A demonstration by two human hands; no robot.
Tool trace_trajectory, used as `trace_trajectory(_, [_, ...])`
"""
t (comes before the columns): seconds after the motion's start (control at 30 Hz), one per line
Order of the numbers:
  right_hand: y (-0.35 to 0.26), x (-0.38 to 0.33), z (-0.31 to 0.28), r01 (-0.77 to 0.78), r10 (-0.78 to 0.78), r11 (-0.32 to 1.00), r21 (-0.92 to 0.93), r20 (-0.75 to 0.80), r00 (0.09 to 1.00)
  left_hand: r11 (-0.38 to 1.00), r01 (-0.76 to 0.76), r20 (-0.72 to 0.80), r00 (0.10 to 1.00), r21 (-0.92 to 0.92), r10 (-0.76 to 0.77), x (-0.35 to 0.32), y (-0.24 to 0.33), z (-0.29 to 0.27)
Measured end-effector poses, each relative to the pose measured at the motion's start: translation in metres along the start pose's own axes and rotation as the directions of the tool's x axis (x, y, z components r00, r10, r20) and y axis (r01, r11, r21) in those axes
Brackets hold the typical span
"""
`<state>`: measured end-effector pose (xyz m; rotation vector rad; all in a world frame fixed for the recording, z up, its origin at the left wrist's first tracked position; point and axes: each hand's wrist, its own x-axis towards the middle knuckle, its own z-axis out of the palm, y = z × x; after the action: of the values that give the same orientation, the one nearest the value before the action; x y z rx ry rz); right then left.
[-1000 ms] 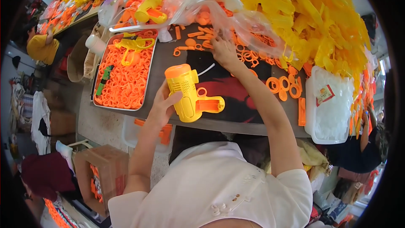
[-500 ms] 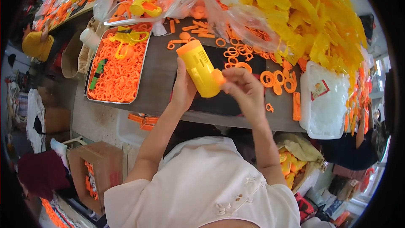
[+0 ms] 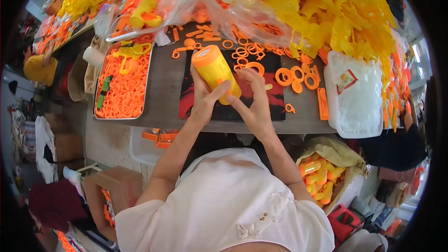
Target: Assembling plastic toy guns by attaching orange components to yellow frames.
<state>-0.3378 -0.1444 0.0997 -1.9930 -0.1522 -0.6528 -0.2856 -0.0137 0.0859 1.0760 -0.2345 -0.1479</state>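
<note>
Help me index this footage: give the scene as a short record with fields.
Left grip: around a tilted yellow cylindrical piece with an orange end
Right grip: beside that piece's lower end; contact unclear
Left side: metal tray of small orange parts
Right side: whitish tub with a red-and-white packet
Far side: heap of yellow pieces

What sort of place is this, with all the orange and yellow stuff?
It looks like a workshop for plastic things. There's a big heap of yellow parts, a tray full of small orange parts, and a sack of yellow and orange pieces.
</note>
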Motion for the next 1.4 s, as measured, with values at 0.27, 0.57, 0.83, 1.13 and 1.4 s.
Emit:
trace_trajectory(0.27, [0.022, -0.006, 0.024, -0.049, 0.02, 0.965, 0.257, 0.115, 0.993, 0.999, 0.013, -0.073, 0.997, -0.048, -0.016, -0.008, -0.001, -0.013])
trace_trajectory(0.57, [0.008, -0.005, -0.023, -0.158, 0.098, 0.966, 0.205, 0.273, 0.957, -0.251, -0.656, 0.684, 0.728, 0.712, 0.038, -0.01, 0.025, -0.007])
trace_trajectory(0.83, [0.126, 0.012, -0.121, -0.259, 0.14, 0.871, -0.418, -0.295, 0.945, 0.719, -0.116, 0.259, 0.961, 0.686, -0.093, -0.006, -0.004, -0.049])
trace_trajectory(1.13, [0.184, 0.057, -0.128, -0.169, 0.032, 0.723, -0.67, -0.212, 0.977, 0.814, -0.103, 0.279, 0.958, 0.572, -0.074, -0.001, -0.01, -0.05])
trace_trajectory(1.4, [0.189, 0.059, -0.12, -0.203, 0.14, 0.67, -0.714, -0.147, 0.979, 0.779, -0.073, 0.15, 0.988, 0.622, -0.027, -0.01, -0.014, -0.059])
